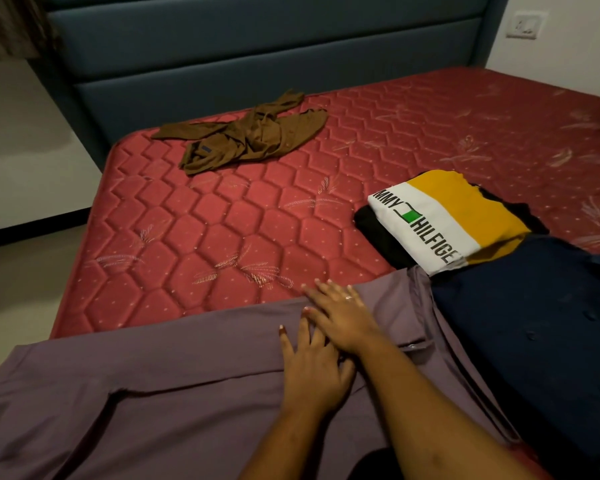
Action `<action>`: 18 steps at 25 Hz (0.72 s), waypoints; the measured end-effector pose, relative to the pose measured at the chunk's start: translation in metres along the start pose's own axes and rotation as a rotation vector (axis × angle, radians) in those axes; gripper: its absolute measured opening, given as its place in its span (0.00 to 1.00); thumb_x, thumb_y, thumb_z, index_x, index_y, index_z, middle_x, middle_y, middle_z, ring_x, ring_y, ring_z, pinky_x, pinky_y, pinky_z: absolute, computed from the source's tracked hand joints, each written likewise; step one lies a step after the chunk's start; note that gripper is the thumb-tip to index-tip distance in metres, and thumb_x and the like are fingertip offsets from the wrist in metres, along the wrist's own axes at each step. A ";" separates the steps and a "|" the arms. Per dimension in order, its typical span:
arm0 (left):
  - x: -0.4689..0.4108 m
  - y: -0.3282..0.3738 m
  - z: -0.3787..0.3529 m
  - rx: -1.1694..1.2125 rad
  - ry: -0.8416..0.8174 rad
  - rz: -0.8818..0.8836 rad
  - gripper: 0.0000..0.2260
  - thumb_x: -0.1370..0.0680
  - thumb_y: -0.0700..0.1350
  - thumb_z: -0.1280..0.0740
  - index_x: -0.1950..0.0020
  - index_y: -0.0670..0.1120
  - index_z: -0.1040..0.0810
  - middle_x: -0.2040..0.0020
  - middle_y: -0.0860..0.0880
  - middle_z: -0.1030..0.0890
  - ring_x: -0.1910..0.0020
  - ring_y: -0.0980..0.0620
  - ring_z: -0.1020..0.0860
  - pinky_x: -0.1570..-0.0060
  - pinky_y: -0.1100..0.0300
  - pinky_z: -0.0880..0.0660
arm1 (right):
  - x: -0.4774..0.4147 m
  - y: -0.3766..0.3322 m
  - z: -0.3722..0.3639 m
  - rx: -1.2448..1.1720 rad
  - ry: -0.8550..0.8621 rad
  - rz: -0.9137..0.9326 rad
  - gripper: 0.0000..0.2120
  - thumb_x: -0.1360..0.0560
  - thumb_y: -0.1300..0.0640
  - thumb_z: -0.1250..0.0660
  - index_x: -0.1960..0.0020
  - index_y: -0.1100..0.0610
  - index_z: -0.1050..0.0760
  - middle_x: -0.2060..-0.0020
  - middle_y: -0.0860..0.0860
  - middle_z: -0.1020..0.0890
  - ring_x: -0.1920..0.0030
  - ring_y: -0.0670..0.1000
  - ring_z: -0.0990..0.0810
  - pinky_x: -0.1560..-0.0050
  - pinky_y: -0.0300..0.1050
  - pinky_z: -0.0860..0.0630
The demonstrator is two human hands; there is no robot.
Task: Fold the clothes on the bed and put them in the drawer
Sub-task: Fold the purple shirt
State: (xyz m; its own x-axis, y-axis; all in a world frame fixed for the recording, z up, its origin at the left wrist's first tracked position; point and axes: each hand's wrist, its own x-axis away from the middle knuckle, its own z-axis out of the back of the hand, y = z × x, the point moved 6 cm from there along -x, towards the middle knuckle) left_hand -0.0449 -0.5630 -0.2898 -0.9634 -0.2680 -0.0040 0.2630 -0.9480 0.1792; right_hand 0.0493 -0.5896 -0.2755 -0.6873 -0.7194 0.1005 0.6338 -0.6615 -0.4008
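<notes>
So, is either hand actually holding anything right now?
Nothing is held: the left hand and right hand lie flat, fingers straight, pressing on the purple garment.

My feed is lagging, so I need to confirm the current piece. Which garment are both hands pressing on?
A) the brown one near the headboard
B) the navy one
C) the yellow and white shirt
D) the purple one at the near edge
D: the left hand and the right hand both lie flat, fingers straight, on the purple garment, while the brown garment lies crumpled far from them.
</notes>
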 end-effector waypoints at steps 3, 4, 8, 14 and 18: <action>0.000 0.001 -0.002 0.005 -0.050 -0.015 0.25 0.28 0.62 0.42 0.31 0.60 0.30 0.28 0.49 0.30 0.28 0.40 0.34 0.35 0.35 0.50 | 0.009 0.051 0.014 0.084 0.138 -0.257 0.25 0.18 0.40 0.55 0.22 0.42 0.51 0.22 0.44 0.49 0.22 0.49 0.54 0.26 0.54 0.60; 0.001 0.000 -0.003 0.024 -0.055 -0.014 0.26 0.28 0.63 0.42 0.29 0.61 0.33 0.27 0.50 0.32 0.27 0.41 0.35 0.34 0.35 0.51 | 0.011 0.065 0.017 0.098 0.173 -0.339 0.26 0.18 0.40 0.55 0.22 0.43 0.52 0.22 0.45 0.49 0.22 0.49 0.53 0.26 0.54 0.59; 0.000 0.001 -0.007 0.025 -0.040 -0.049 0.28 0.26 0.65 0.44 0.26 0.63 0.38 0.25 0.50 0.35 0.26 0.42 0.38 0.33 0.37 0.54 | 0.016 0.098 0.031 0.128 0.306 -0.586 0.28 0.18 0.42 0.55 0.21 0.50 0.52 0.22 0.49 0.45 0.23 0.51 0.50 0.26 0.58 0.63; 0.031 -0.058 0.039 0.466 -0.177 -0.108 0.33 0.30 0.66 0.45 0.28 0.54 0.31 0.26 0.53 0.34 0.26 0.55 0.40 0.25 0.56 0.49 | 0.008 0.040 0.067 0.163 0.435 -0.531 0.28 0.18 0.48 0.47 0.21 0.54 0.49 0.23 0.51 0.44 0.23 0.53 0.51 0.27 0.62 0.58; 0.114 -0.169 0.090 0.333 -0.020 0.082 0.34 0.33 0.66 0.48 0.32 0.53 0.27 0.31 0.52 0.28 0.30 0.52 0.32 0.30 0.60 0.39 | 0.006 -0.109 0.042 0.118 0.323 -0.065 0.29 0.19 0.47 0.46 0.21 0.50 0.51 0.22 0.48 0.46 0.22 0.51 0.52 0.26 0.61 0.57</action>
State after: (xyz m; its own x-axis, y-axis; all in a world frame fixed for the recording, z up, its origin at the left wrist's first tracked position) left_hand -0.2041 -0.4182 -0.2320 -0.9414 -0.3346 0.0422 0.3114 -0.8144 0.4897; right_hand -0.0085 -0.5308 -0.1927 -0.7926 -0.5830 -0.1789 0.6086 -0.7375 -0.2927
